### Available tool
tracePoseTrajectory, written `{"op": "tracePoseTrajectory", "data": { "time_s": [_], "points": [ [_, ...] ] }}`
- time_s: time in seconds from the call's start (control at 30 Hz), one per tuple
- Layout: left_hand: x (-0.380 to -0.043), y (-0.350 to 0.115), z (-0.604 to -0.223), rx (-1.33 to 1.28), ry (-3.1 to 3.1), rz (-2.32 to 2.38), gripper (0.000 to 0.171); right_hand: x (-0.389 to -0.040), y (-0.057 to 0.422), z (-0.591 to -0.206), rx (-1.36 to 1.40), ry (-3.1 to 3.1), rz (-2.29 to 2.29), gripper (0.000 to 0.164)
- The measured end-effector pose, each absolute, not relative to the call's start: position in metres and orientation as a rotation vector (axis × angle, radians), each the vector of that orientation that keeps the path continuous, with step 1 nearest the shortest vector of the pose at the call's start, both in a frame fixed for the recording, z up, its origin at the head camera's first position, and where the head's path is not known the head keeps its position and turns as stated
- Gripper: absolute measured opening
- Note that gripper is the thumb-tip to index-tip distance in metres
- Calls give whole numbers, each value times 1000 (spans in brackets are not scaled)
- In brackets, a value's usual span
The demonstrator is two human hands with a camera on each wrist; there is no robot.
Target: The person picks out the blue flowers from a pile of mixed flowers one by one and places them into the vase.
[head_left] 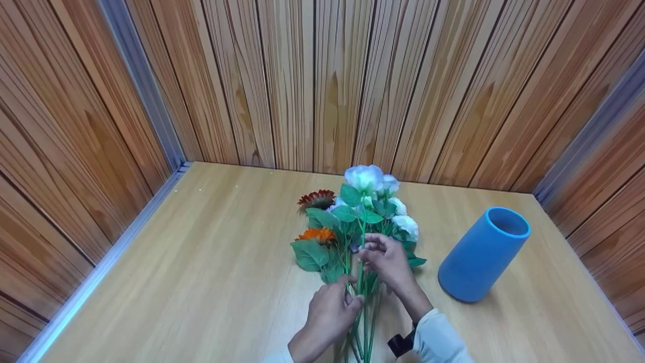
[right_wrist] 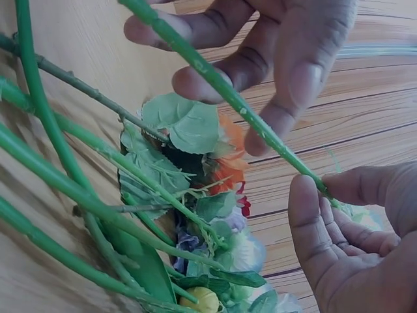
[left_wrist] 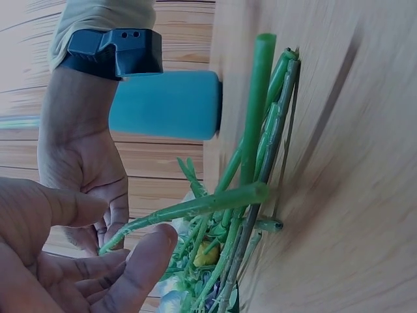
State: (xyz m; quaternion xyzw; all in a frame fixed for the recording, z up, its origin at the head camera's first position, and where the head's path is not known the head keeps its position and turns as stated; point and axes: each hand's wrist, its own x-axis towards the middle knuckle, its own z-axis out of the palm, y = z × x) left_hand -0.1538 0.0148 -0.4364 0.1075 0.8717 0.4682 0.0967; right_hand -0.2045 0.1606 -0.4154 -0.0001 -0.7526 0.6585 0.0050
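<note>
My right hand [head_left: 388, 259] pinches the green stem [right_wrist: 221, 85] of an artificial flower between thumb and fingertips, lifted above the others. Loosely spread around the lower part of that stem are the fingers of my left hand [head_left: 330, 307]; in the left wrist view a gap shows between its thumb and fingers. Beneath both hands lies a bunch of artificial flowers: pale white-blue blooms [head_left: 365, 177], an orange flower [right_wrist: 229, 147] and a dark red one [head_left: 316, 197], among green leaves [head_left: 310, 254]. Their bare stems [left_wrist: 277, 124] point toward me. Which bloom tops the pinched stem is hard to tell.
A tall blue vase [head_left: 478, 257] stands to the right of the flowers on the wooden table [head_left: 201, 262]. Wood-panelled walls [head_left: 332, 85] close off the back and sides. A black wrist device [left_wrist: 120, 52] is strapped to my right wrist.
</note>
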Motion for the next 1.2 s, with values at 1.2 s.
{"op": "tracePoseTrajectory", "data": {
  "time_s": [1.2],
  "points": [
    [-169, 16, -448, 237, 2601, 1432, 41, -207, 193, -394, -142, -2350, 2001, 40]
  ]
}}
